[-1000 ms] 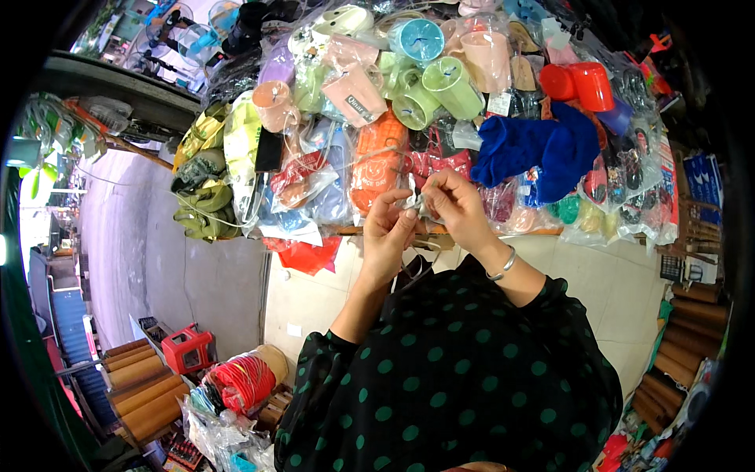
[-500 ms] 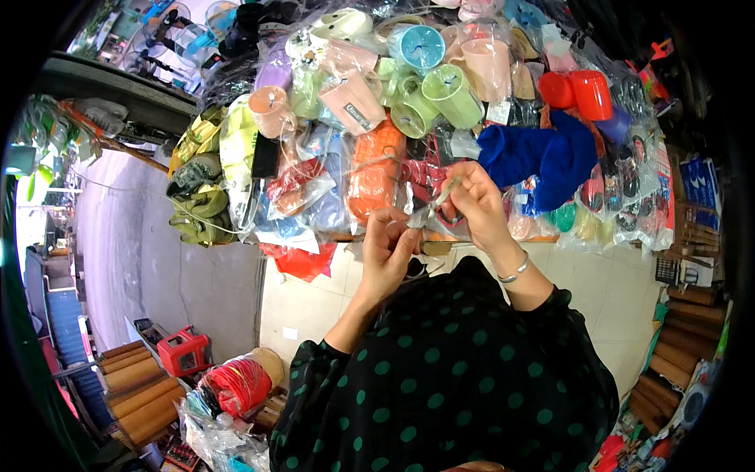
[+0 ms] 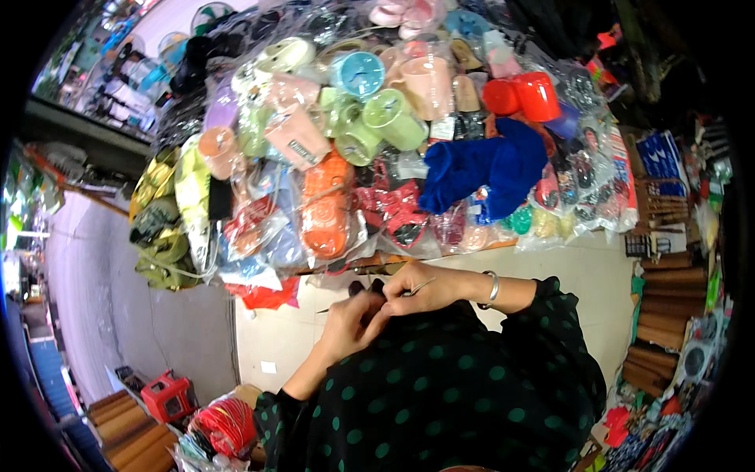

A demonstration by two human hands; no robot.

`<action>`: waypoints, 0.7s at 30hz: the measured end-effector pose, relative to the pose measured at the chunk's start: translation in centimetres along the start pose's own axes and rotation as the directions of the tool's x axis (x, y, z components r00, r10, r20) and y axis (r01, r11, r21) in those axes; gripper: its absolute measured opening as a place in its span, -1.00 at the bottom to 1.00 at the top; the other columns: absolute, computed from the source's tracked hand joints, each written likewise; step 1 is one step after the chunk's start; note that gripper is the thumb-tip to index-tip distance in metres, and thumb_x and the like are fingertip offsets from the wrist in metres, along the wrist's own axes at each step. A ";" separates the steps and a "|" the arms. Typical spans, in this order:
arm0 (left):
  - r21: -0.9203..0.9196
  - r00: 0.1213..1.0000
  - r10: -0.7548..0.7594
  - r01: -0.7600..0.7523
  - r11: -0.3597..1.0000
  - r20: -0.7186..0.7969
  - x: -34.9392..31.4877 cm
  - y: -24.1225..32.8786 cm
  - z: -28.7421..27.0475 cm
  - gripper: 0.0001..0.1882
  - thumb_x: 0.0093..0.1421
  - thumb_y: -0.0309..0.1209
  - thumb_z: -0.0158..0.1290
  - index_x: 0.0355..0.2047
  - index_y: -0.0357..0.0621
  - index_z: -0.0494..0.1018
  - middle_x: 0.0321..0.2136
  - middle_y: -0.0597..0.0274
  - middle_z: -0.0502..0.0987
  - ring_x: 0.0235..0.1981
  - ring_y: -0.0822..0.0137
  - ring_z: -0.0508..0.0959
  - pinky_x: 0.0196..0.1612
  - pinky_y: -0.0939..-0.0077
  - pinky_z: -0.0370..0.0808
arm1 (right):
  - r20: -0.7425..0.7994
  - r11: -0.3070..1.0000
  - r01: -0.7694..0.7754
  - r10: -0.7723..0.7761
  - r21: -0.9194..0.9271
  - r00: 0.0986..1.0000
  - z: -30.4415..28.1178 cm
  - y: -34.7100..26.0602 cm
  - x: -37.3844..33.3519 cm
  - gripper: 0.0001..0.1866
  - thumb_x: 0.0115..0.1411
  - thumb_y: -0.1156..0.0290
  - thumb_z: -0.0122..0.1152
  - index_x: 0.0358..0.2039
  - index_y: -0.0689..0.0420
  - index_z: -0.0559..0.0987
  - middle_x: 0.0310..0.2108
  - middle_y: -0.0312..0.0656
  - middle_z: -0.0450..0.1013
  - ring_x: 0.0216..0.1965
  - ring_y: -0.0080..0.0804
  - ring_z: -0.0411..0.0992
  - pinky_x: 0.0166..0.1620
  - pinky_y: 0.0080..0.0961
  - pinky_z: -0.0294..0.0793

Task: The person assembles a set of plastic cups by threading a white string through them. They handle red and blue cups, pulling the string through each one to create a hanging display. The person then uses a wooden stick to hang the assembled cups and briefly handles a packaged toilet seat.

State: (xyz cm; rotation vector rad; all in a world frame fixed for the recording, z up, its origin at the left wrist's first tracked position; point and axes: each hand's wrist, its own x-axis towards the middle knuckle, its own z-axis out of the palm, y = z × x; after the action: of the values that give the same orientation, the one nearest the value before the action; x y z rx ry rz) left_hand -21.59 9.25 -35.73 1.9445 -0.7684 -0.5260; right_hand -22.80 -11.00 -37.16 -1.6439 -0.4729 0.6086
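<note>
Close to my body, in front of the table's near edge, my two hands are drawn together with the fingers closed. A thin pale strip (image 3: 420,286) sticks out of my right hand (image 3: 412,289), which pinches it. My left hand (image 3: 351,319) is curled right beside it, fingertips near the right hand's; a small dark tip shows at its left side, and what its fingers hold is hidden. Beyond the hands, a pair of orange clogs in clear plastic (image 3: 328,208) and red strappy sandals (image 3: 393,206) lie at the table's front.
Bagged shoes, green cups (image 3: 395,119), a red cup (image 3: 537,96) and blue cloth (image 3: 491,169) crowd the table. A red plastic bag (image 3: 265,294) hangs below its front edge. At lower left stand a red stool (image 3: 167,396) and a red bundle (image 3: 226,427). Shelves (image 3: 668,315) line the right side.
Both hands have moved down toward my body, from over the table's edge, and closer together. The pale strip stretched between them now shows only at the right hand. The view has shifted right.
</note>
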 end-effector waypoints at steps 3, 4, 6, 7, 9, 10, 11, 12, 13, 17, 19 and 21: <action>0.130 0.953 0.299 -0.291 0.948 -0.047 -0.4 -0.8 -0.1 -0.85 -0.09 -0.47 0.16 -0.59 -0.20 0.39 -0.75 0.19 0.37 -0.73 0.22 0.39 -0.65 0.46 0.32 | 0.013 0.997 0.019 -0.020 0.073 1.000 0.6 0.0 -0.8 -0.58 0.09 0.15 0.04 -0.69 0.26 0.36 -0.79 -0.35 0.13 -0.68 -0.66 0.09 -0.60 -0.57 0.08; 0.124 0.951 0.305 -0.298 0.947 -0.042 -0.6 -1.0 -0.2 -0.85 -0.09 -0.47 0.16 -0.59 -0.20 0.39 -0.75 0.19 0.37 -0.73 0.22 0.39 -0.65 0.46 0.32 | 0.071 0.996 -0.003 -0.003 0.084 0.997 0.4 -0.5 -0.9 -0.60 0.09 0.21 0.04 -0.72 0.25 0.31 -0.78 -0.33 0.11 -0.69 -0.65 0.07 -0.60 -0.56 0.07; 0.150 0.940 0.341 -0.338 0.929 0.011 -0.7 -1.2 -0.3 -0.84 -0.16 -0.50 0.18 -0.63 -0.18 0.38 -0.76 0.20 0.35 -0.74 0.17 0.38 -0.66 0.44 0.33 | 0.116 0.996 -0.020 0.009 0.089 0.993 0.3 -1.1 -1.5 -0.60 0.11 0.28 0.01 -0.75 0.24 0.23 -0.78 -0.32 0.10 -0.69 -0.64 0.03 -0.60 -0.54 0.04; 0.148 0.939 0.344 -0.342 0.928 0.014 -0.8 -1.3 -0.3 -0.84 -0.16 -0.50 0.18 -0.63 -0.18 0.38 -0.76 0.20 0.35 -0.74 0.17 0.38 -0.66 0.44 0.33 | 0.111 0.996 -0.021 0.011 0.089 0.994 0.1 -1.1 -1.8 -0.60 0.11 0.28 0.01 -0.75 0.24 0.23 -0.78 -0.32 0.10 -0.69 -0.64 0.03 -0.60 -0.54 0.04; 0.137 0.915 0.402 -0.396 0.908 -0.017 -1.0 -1.5 -0.3 -0.82 -0.19 -0.52 0.19 -0.67 -0.16 0.36 -0.77 0.19 0.34 -0.74 0.20 0.38 -0.66 0.44 0.33 | 0.054 0.995 0.026 -0.031 0.098 0.998 -0.2 -1.0 -2.7 -0.61 0.11 0.28 0.01 -0.74 0.24 0.25 -0.78 -0.32 0.11 -0.69 -0.64 0.04 -0.60 -0.55 0.05; 0.136 0.915 0.403 -0.397 0.908 -0.016 -1.2 -1.7 -0.3 -0.82 -0.19 -0.52 0.19 -0.67 -0.16 0.36 -0.77 0.19 0.34 -0.74 0.20 0.38 -0.66 0.44 0.33 | 0.053 0.995 0.025 -0.031 0.097 0.998 -0.2 -1.0 -3.1 -0.61 0.11 0.28 0.01 -0.74 0.24 0.25 -0.78 -0.32 0.11 -0.69 -0.64 0.04 -0.60 -0.55 0.05; 0.127 0.907 0.421 -0.416 0.901 -0.015 -1.3 -2.0 -0.2 -0.82 -0.19 -0.53 0.19 -0.67 -0.16 0.36 -0.77 0.20 0.34 -0.74 0.20 0.38 -0.65 0.44 0.33 | 0.040 0.994 0.035 -0.040 0.108 0.998 -0.1 -1.1 -3.6 -0.63 0.11 0.30 0.02 -0.73 0.25 0.27 -0.77 -0.32 0.12 -0.68 -0.64 0.05 -0.59 -0.56 0.07; 0.117 0.898 0.439 -0.434 0.893 -0.016 -1.4 -2.1 -0.2 -0.82 -0.20 -0.54 0.19 -0.67 -0.16 0.36 -0.77 0.20 0.34 -0.73 0.20 0.38 -0.65 0.43 0.33 | 0.028 0.992 0.045 -0.049 0.117 0.998 -0.1 -1.1 -4.0 -0.65 0.11 0.33 0.02 -0.72 0.25 0.29 -0.77 -0.32 0.13 -0.68 -0.64 0.07 -0.59 -0.57 0.09; 0.115 0.899 0.437 -0.433 0.894 -0.014 -1.4 -1.9 -0.3 -0.82 -0.20 -0.54 0.19 -0.67 -0.16 0.36 -0.77 0.20 0.34 -0.73 0.20 0.38 -0.65 0.43 0.33 | 0.027 0.992 0.044 -0.048 0.120 0.999 -0.1 -1.2 -4.3 -0.65 0.11 0.33 0.02 -0.72 0.25 0.29 -0.77 -0.32 0.13 -0.68 -0.64 0.07 -0.59 -0.57 0.09; 0.096 0.895 0.443 -0.446 0.890 0.048 -1.0 -1.2 -0.5 -0.82 -0.20 -0.54 0.19 -0.67 -0.16 0.35 -0.75 0.19 0.35 -0.72 0.19 0.40 -0.64 0.43 0.34 | 0.007 0.995 0.008 -0.009 0.097 1.000 0.1 -1.0 -5.5 -0.66 0.13 0.28 0.02 -0.66 0.26 0.36 -0.75 -0.29 0.19 -0.65 -0.65 0.10 -0.55 -0.57 0.11; 0.111 0.897 0.436 -0.442 0.890 0.073 -1.2 -1.5 -0.5 -0.82 -0.19 -0.54 0.19 -0.68 -0.16 0.35 -0.75 0.19 0.36 -0.71 0.18 0.40 -0.64 0.42 0.35 | -0.009 0.997 -0.025 0.026 0.076 1.000 0.2 -1.3 -5.7 -0.70 0.11 0.31 0.05 -0.63 0.27 0.39 -0.74 -0.28 0.21 -0.65 -0.63 0.12 -0.56 -0.57 0.13; 0.110 0.887 0.454 -0.461 0.880 0.084 -0.9 -1.7 -0.4 -0.81 -0.17 -0.52 0.19 -0.66 -0.17 0.34 -0.73 0.17 0.36 -0.70 0.16 0.41 -0.63 0.40 0.35 | -0.048 0.999 -0.029 0.031 0.032 0.998 0.0 -0.9 -6.0 -0.74 0.09 0.33 0.08 -0.60 0.26 0.41 -0.74 -0.24 0.25 -0.67 -0.61 0.17 -0.57 -0.54 0.15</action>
State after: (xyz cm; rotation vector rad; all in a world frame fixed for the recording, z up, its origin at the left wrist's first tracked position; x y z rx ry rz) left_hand -21.52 10.71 -37.03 1.7801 -1.2829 -0.2445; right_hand -27.44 -14.55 -35.48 -1.6354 -0.4019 0.5938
